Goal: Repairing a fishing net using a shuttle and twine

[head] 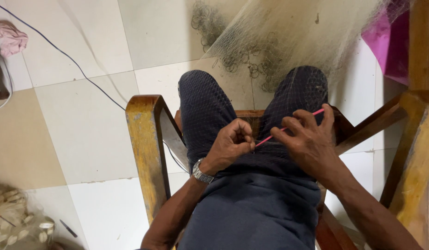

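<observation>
Pinched between thumb and fingers of the right hand [311, 141] is one thin pink netting needle [291, 126], slanting across the lap. The left hand [233, 142], a metal watch [201, 172] on its wrist, is curled shut on fine mesh of the single fishing net [288, 41], which drapes over both knees. One wooden chair [147, 139] seats the person. The needle's tip is hidden between the two hands, and the strand held is too fine to make out.
</observation>
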